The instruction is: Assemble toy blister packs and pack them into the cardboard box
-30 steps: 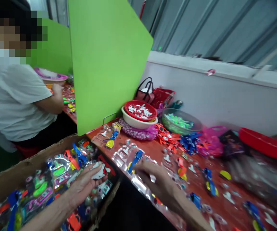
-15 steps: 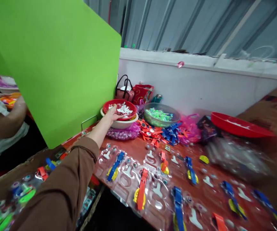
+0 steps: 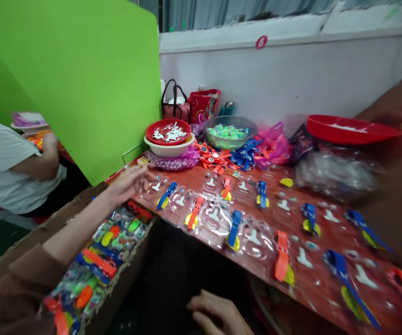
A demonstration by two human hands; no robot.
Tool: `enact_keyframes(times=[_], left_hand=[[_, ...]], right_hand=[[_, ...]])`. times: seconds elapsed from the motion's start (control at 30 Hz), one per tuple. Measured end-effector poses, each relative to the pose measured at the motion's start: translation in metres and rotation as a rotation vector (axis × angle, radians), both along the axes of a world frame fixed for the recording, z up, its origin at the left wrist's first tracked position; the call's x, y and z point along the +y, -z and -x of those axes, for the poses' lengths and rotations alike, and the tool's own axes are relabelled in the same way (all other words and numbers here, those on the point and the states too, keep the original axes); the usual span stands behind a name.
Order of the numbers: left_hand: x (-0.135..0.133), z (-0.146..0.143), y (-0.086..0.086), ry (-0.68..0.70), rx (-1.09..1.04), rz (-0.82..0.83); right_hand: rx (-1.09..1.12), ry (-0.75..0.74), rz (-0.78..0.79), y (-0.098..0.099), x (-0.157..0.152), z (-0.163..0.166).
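Note:
My left hand [image 3: 131, 184] hangs over the left corner of the red-brown table, palm down with fingers stretched out, and nothing shows in it. Just right of its fingertips lies a clear plastic blister tray [image 3: 183, 222]. In the trays' hollows sit blue toy watch straps [image 3: 235, 228] and orange toy watch straps [image 3: 195, 213], yellow discs, small round pieces and white Y-shaped pieces [image 3: 254, 236]. My right hand [image 3: 221, 314] is low at the bottom, in front of the table edge. Its fingers are loosely bent and apart, with nothing visible in them.
Below my left arm stands an open cardboard box [image 3: 131, 265] of packed toys. A red basin [image 3: 189, 135] of white pieces and a grey bowl [image 3: 207, 135] of green pieces stand behind. A green partition [image 3: 92, 83] separates off a co-worker [image 3: 8, 163]. Clear bags [image 3: 337, 174] lie right.
My left hand has drawn back from the red basin toward the table's left corner. My right hand has come into view at the bottom. The view has tipped downward.

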State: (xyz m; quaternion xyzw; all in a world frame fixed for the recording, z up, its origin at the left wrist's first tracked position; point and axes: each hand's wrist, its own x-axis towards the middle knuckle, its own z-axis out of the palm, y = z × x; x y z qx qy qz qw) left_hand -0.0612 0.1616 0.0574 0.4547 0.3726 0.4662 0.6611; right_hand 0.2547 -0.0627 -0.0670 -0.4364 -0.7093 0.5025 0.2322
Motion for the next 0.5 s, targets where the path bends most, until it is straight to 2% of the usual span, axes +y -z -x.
enact_keyframes(times=[0.1, 0.2, 0.27, 0.33, 0.37, 0.43, 0.5], left_hand=[[-0.092, -0.015, 0.035, 0.252, 0.114, 0.148], [-0.153, -0.053, 0.091, 0.491, 0.252, 0.257], [-0.170, -0.084, 0.130, 0.623, 0.385, 0.198], [-0.172, -0.115, 0.166, 0.646, 0.648, 0.035], [-0.170, -0.129, 0.182, 0.591, 0.816, -0.015], [-0.164, -0.152, 0.209, 0.495, 0.960, -0.010], [-0.161, -0.166, 0.230, 0.437, 1.093, -0.013]], right_hand=[[0.044, 0.088, 0.140, 0.053, -0.002, 0.005], [0.107, 0.182, 0.211, 0.123, 0.003, 0.003], [0.107, 0.315, 0.265, 0.161, 0.007, 0.003], [0.094, 0.327, 0.247, 0.184, 0.010, 0.002], [0.086, 0.305, 0.224, 0.190, 0.010, 0.001], [0.025, 0.238, 0.151, 0.192, 0.007, -0.001], [-0.124, 0.177, 0.066, 0.190, -0.001, -0.003]])
